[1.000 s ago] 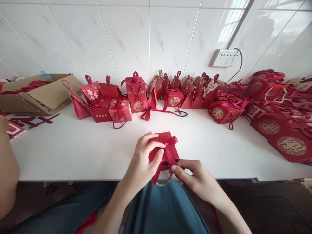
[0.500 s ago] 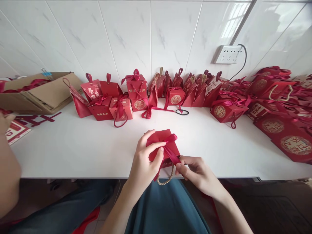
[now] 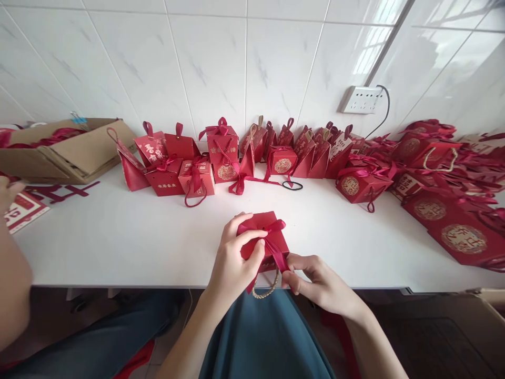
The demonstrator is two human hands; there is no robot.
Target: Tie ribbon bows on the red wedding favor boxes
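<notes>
A small red gift box (image 3: 273,215) rests near the table's front edge, with a crimson ribbon (image 3: 277,253) tied over its top. My left hand (image 3: 239,247) grips the box from the left; its index finger and thumb are at the ribbon's knot. One bow loop (image 3: 277,226) sticks out to the right of the knot. Between thumb and fingers, my right hand (image 3: 311,279) pinches the ribbon's tail at the box's near right corner. A twisted gold cord handle (image 3: 265,295) hangs from the near side, over the table edge.
Finished-looking red boxes, such as a pink-red one (image 3: 201,178), line the wall side of the white table (image 3: 130,237). More boxes (image 3: 457,231) are heaped at right. A cardboard carton (image 3: 94,150) holds ribbons at left. A black loop (image 3: 292,185) lies mid-table. Another person's arm (image 3: 13,284) is at far left.
The view has tilted up and turned slightly right. Both hands keep their hold on the box and ribbon, with hardly any movement. The other person's hand at left has shifted slightly.
</notes>
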